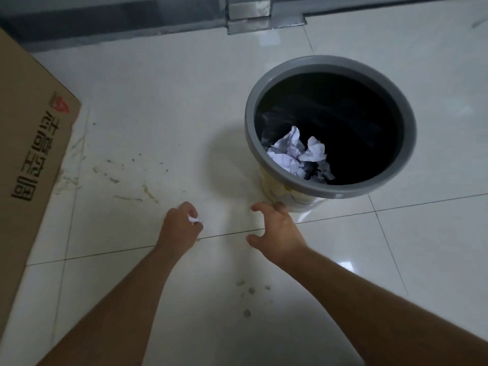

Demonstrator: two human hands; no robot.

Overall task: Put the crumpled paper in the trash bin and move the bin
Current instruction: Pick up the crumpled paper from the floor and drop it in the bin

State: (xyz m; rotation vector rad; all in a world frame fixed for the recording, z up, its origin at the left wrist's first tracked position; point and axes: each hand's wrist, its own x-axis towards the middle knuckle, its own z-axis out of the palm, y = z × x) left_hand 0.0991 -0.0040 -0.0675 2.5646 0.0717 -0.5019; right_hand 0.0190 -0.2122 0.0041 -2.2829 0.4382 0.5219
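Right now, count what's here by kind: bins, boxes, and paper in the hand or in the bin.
Grey-rimmed round trash bin: 1
Brown cardboard box: 1
Small white paper scrap in the left hand: 1
White crumpled paper heap inside the bin: 1
Total: 4

One trash bin; one cardboard box; two hands, left and right; several crumpled papers.

Floor: large glossy off-white tiles with thin dark grout lines, reflecting dim, even light. Dirt smears and scuff marks lie left of centre; a further cluster of grey spots lies nearer. A brown cardboard box, printed with dark characters and a red emblem, occupies the left edge. Along the far side runs a dark grey base strip with a metal fitting set into it.
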